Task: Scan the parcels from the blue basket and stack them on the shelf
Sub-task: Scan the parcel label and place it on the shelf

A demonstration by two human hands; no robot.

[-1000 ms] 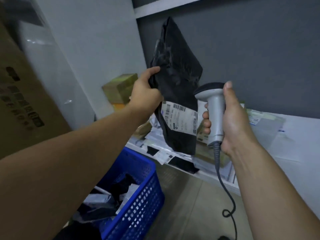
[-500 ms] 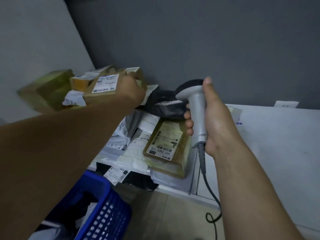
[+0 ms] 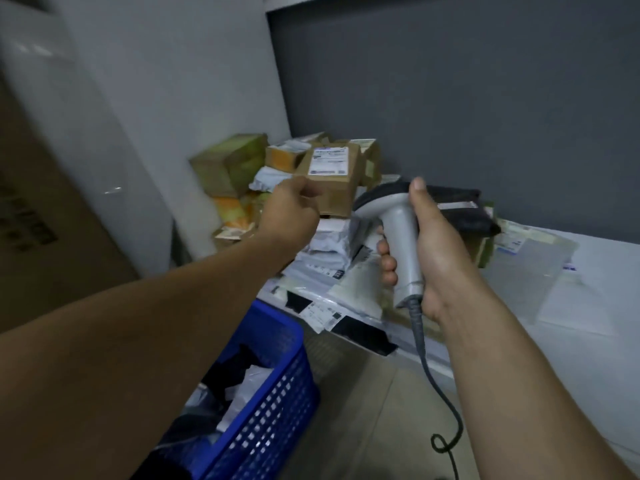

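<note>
My right hand [image 3: 440,251] grips the handle of a grey barcode scanner [image 3: 398,223], its dark head pointing left over the shelf. My left hand [image 3: 291,209] hovers in front of a brown cardboard box [image 3: 332,178] with a white label; its fingers are curled and hold nothing. A black parcel [image 3: 457,206] with a white label lies flat on the pile behind the scanner. The blue basket [image 3: 277,393] stands on the floor at lower left, with dark and white bags inside. The white shelf [image 3: 595,358] runs to the right.
Cardboard boxes [image 3: 228,164] and white mailer bags [image 3: 329,251] are piled in the shelf's left corner against the grey wall. A large brown carton [image 3: 41,216] stands at far left. The scanner's coiled cable [image 3: 446,410] hangs to the floor.
The black parcel left my left hand and now lies on the shelf pile. My left hand has drawn back with nothing in it. My right hand still holds the scanner.
</note>
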